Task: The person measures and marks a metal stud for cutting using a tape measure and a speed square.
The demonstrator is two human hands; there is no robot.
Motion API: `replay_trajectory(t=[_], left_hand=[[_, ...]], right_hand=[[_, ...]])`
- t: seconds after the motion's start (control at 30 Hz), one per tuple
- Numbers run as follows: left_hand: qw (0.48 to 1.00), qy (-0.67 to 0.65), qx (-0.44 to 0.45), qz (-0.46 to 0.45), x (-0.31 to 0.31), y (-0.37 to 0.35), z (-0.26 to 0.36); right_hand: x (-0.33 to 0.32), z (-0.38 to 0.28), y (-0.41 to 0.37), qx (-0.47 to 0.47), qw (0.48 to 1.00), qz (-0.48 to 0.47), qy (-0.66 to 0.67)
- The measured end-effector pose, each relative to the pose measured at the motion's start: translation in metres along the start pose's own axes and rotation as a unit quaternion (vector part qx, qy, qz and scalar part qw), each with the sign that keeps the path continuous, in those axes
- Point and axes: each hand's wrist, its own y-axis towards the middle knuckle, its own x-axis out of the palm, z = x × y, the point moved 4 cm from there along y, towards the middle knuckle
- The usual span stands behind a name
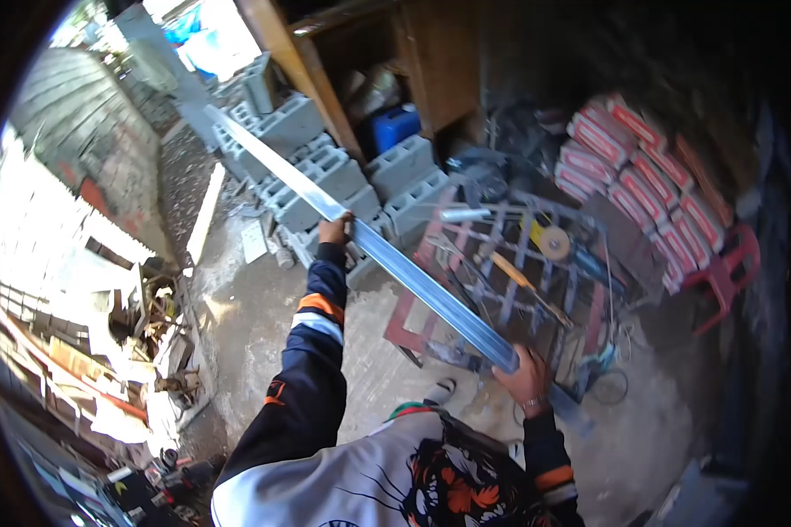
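Observation:
A long, shiny galvanized metal channel [431,297] runs slantwise across the head view, from the concrete blocks at upper left down past my right side. My left hand [334,230] is closed on its edge partway along. Nearer my body, my right hand [526,379] grips the same channel, with a bracelet at the wrist. Below the channel stands a low reddish metal frame with a grid top [402,316]. On it lie an orange-handled tool [511,270], a grinder-like tool with a round disc [554,243] and several other tools.
Hollow concrete blocks [299,123] are stacked at upper left, near a wooden cabinet [444,61] holding a blue container [395,128]. Red-and-white bags [646,180] are piled at right beside a red plastic stool [731,272]. Scrap [163,338] lies at left. A cable lies on the floor.

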Motion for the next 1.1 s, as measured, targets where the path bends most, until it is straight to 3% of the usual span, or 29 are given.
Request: replay_trajectory(t=[0.03,0.1,0.17,0.23,0.37,0.43,0.47,0.5,0.53,0.63,0.7,0.73,0.83,0.87,0.9,0.97,1.0,1.03,1.1], left_hand=[[0.998,0.022,-0.061,0.016,0.001,-0.01,-0.002],[0.993,0.04,-0.098,-0.05,0.005,-0.032,-0.017],[0.992,-0.017,-0.121,-0.027,0.032,-0.085,-0.015],[0.983,0.02,-0.176,-0.054,0.049,-0.127,-0.014],[0.974,0.015,-0.205,-0.097,0.066,-0.14,-0.044],[0.969,-0.003,-0.224,-0.106,0.072,-0.137,-0.047],[0.977,0.057,-0.147,-0.147,0.067,-0.122,-0.058],[0.978,0.028,-0.185,-0.088,0.075,-0.133,-0.045],[0.976,0.085,-0.137,-0.145,0.072,-0.128,-0.049],[0.951,0.21,-0.029,-0.225,0.06,-0.098,-0.076],[0.958,0.172,-0.201,-0.105,0.07,-0.126,-0.064],[0.961,0.22,-0.147,-0.079,0.095,-0.174,-0.039],[0.919,0.378,-0.113,-0.02,0.111,-0.214,-0.042],[0.913,0.407,-0.037,0.011,0.113,-0.221,-0.054],[0.912,0.408,0.018,0.019,0.126,-0.25,-0.05],[0.915,0.383,0.124,0.01,0.148,-0.298,-0.048],[0.919,0.354,0.174,-0.011,0.156,-0.313,-0.053],[0.885,0.452,0.113,0.006,0.164,-0.337,-0.043],[0.922,0.367,0.122,0.01,0.149,-0.326,-0.086]], right_hand=[[0.002,-0.007,0.006,-0.006,1.0,0.025,0.009],[0.018,-0.008,0.013,-0.002,0.998,0.057,0.013],[0.022,-0.022,0.02,-0.015,0.997,0.08,0.007],[0.027,-0.031,0.028,-0.02,0.998,0.065,-0.015],[0.041,-0.027,0.029,-0.015,0.991,0.129,-0.029],[0.028,-0.027,0.018,-0.078,0.968,0.227,-0.074],[0.017,-0.023,0.008,-0.074,0.968,0.23,-0.07],[0.002,-0.018,-0.004,-0.079,0.976,0.201,0.029],[-0.016,-0.013,-0.017,-0.085,0.974,0.169,0.127],[-0.069,0.029,-0.083,-0.056,0.96,0.189,0.199],[-0.086,0.08,-0.137,-0.015,0.956,0.218,0.194],[-0.084,0.116,-0.166,0.045,0.957,0.185,0.22],[-0.042,0.243,-0.283,0.218,0.957,0.125,0.143],[-0.017,0.287,-0.337,0.261,0.955,0.086,0.109],[0.0,0.323,-0.388,0.406,0.908,-0.041,0.095],[0.04,0.384,-0.491,0.452,0.887,-0.063,0.07],[0.034,0.39,-0.524,0.535,0.837,-0.07,0.088],[0.038,0.399,-0.556,0.563,0.816,-0.105,0.072],[0.069,0.425,-0.611,0.551,0.817,-0.148,0.081]])
